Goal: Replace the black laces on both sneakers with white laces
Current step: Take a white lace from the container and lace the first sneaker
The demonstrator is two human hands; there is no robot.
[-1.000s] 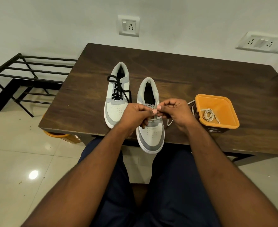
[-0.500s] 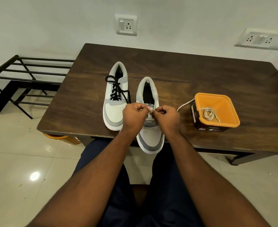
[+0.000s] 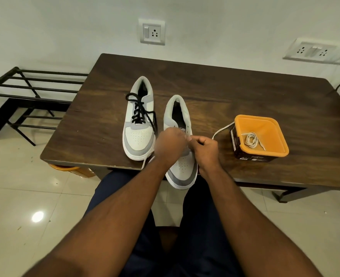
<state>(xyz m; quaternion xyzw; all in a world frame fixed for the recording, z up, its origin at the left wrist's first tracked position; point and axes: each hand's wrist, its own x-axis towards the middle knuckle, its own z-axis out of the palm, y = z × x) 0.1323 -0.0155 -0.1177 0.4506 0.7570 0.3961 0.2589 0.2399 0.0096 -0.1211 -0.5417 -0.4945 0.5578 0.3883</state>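
On dark wood table [image 3: 225, 92], both hands' [image 3: 170, 144] [image 3: 205, 149] grip pinching white lace [image 3: 221, 129], perforated sneaker [image 3: 182, 168]

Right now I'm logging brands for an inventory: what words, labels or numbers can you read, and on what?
None can be read.
Orange tub: label print on its dark side, too small and blurred.
Right sneaker: tongue tag just above the hands, blurred and partly covered.
Left sneaker: no visible text.

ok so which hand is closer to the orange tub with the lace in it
Right. The right hand is at the near sneaker, just left of the orange tub; the left hand is further left, beyond it.
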